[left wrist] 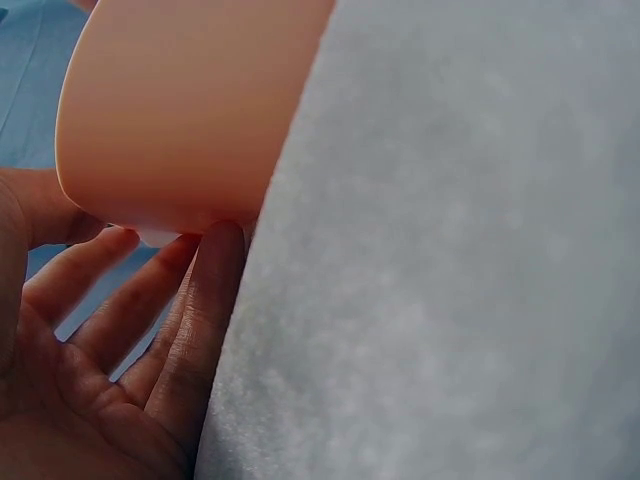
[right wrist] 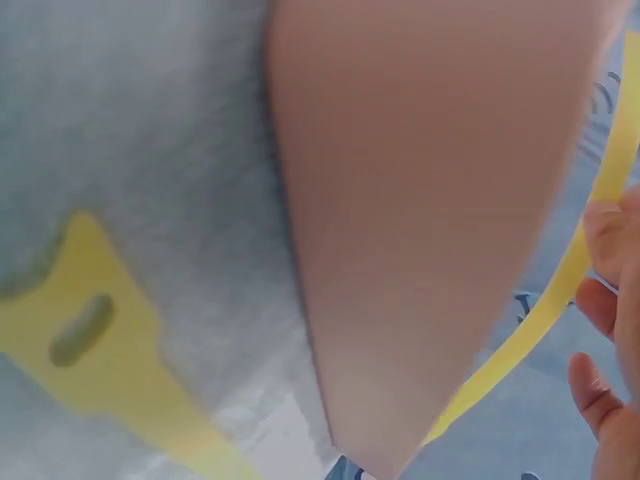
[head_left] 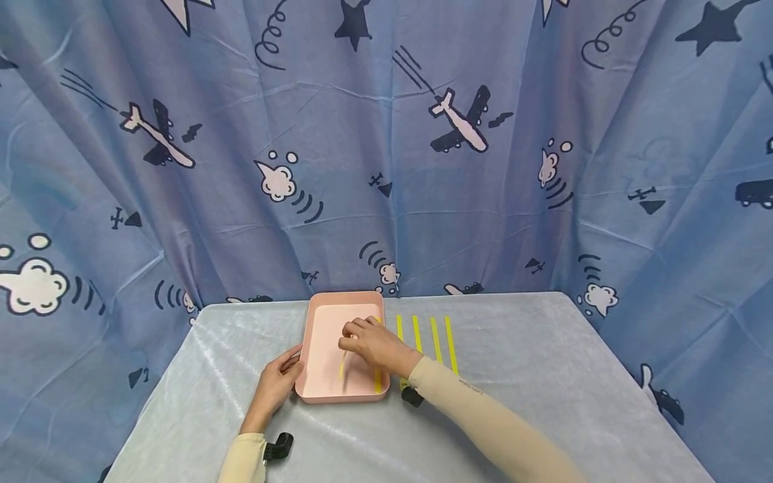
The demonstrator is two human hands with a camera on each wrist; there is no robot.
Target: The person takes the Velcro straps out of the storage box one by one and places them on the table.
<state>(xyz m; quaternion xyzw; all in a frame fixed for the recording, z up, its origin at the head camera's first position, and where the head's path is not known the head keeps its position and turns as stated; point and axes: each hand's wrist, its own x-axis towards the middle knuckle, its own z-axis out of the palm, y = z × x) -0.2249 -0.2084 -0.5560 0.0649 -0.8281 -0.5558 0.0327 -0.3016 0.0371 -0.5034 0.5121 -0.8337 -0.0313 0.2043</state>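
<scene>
High head view, close wrist views, tray (head_left: 326, 349) seemingly common.

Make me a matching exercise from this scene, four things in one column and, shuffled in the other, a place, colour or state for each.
Column one:
1. Left hand
2. Right hand
3. Curtain
4. Pink tray

Column two:
A. Blue, printed with airplanes
B. On the table, beside a row of yellow strips
C. Holding a single strip over the tray
D. Touching the tray's side

Pairs: 1-D, 2-C, 3-A, 4-B.
</scene>
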